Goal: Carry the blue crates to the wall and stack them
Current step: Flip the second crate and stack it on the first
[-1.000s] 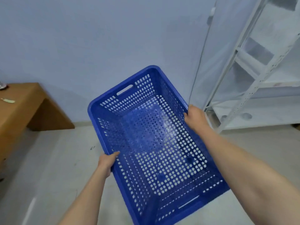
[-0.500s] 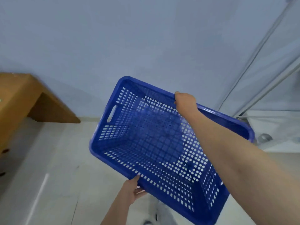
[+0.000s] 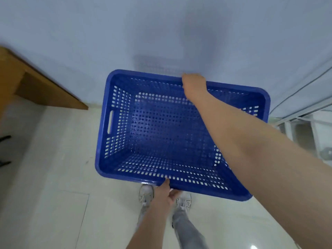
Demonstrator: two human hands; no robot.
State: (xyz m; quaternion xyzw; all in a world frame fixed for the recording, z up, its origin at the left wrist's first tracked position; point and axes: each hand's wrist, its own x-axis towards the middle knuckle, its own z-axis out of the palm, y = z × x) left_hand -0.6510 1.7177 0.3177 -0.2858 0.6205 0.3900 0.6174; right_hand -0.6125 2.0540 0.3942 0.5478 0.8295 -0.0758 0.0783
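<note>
At wall [image 3: 89, 33] | blue crate [image 3: 161, 132] gripped by both hands | no readable markings

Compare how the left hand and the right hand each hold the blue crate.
The left hand grips the near long rim of the blue crate; the right hand grips the far long rim, by the wall. The right arm crosses over the crate's open top; the left arm comes up from below. Both hold rims, not the handle slots.

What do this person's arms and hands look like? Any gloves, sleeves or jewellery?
Both are bare. The left hand and right hand wear no gloves, and no rings show. Both forearms are uncovered as far as the picture reaches, with no sleeve, watch or bracelet visible. Lower down are grey trousers and pale sneakers.
</note>
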